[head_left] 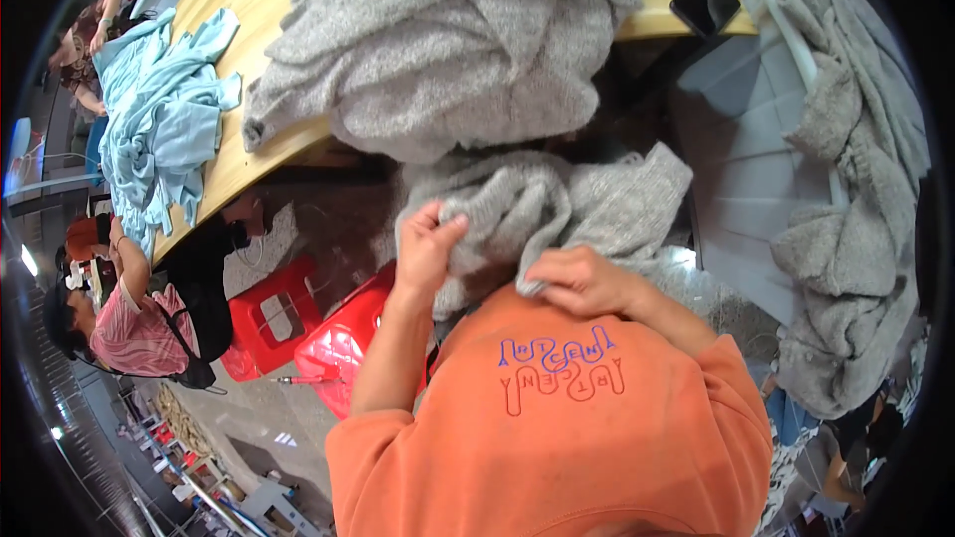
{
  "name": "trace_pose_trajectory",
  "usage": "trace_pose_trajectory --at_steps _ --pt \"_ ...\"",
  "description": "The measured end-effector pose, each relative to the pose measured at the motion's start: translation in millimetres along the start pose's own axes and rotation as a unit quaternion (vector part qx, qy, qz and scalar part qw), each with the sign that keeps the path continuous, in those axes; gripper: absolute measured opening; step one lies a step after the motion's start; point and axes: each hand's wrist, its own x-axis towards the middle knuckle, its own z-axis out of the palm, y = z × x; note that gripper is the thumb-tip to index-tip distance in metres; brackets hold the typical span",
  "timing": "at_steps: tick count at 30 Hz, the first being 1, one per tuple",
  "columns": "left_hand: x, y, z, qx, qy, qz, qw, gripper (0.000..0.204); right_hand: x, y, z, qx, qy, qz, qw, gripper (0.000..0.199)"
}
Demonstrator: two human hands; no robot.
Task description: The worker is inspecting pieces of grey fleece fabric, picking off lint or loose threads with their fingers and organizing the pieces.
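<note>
We see no container holding anything. Our left hand and right hand each pinch the grey knitted garment, which hangs at twelve o'clock from both, below the wooden table.

Grey knit garment in both hands, heathered, no print. Beyond it: bigger grey knit pile on tan wood table. Left of pile: pale blue cloths. Below garment: orange shirt, blue/red print; red stools.

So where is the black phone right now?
In the head view the black phone lies at the upper right, on the wooden table edge, just right of the big grey knit pile.
</note>
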Motion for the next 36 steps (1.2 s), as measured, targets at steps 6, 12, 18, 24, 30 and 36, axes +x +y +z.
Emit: trace_pose_trajectory --at_steps 6,12,18,24,30,36 --pt "-18 -21 17 0.004 -0.083 -0.092 0.992 0.016 14 0 11 -0.104 -0.039 -0.041 0.993 0.008" --pt "-17 -22 7 -0.007 -0.148 -0.127 0.981 0.008 28 -4 24 -0.147 0.025 -0.104 0.983 0.012" --pt "-19 -13 -6 -0.058 -0.189 -0.030 0.980 0.004 45 -12 35 -0.236 0.118 -0.182 0.947 0.016" --pt "-29 -15 -12 -0.085 -0.153 0.003 0.985 0.006 53 -13 42 -0.336 0.124 -0.187 0.915 0.012" --pt "-27 -26 -8 -0.119 -0.093 -0.027 0.988 0.009 51 -12 38 -0.360 0.090 -0.142 0.918 0.010" --pt "-20 -34 -5 -0.101 -0.091 -0.023 0.990 0.010 45 -7 35 -0.305 0.110 -0.096 0.941 0.011"
